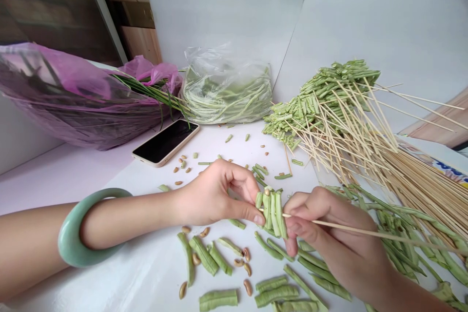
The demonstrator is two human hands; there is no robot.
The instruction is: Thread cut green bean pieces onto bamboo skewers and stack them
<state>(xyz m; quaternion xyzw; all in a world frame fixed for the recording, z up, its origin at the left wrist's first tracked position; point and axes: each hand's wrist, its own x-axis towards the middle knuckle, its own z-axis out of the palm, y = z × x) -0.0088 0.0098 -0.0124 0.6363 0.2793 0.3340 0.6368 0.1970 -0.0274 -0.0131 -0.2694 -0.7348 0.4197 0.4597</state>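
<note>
Between my hands several cut green bean pieces [271,212] sit side by side on a thin wooden skewer [351,229]. My left hand [223,192], with a jade-green bangle [69,234] on its forearm, pinches the bean pieces at the skewer's tip end. My right hand [329,234] is closed round the skewer just right of the beans, and the stick's long end runs off to the right. Below both hands lie loose bean pieces [219,297] and brown bean seeds [247,286] on the white tabletop [146,273].
A pile of filled bean skewers [321,102] stands at the back right, beside a bundle of bare skewers [427,175]. Long beans fill a clear bag [226,87] at the back. A phone [166,141] lies by a purple bag [84,97]. More beans [398,239] lie at right.
</note>
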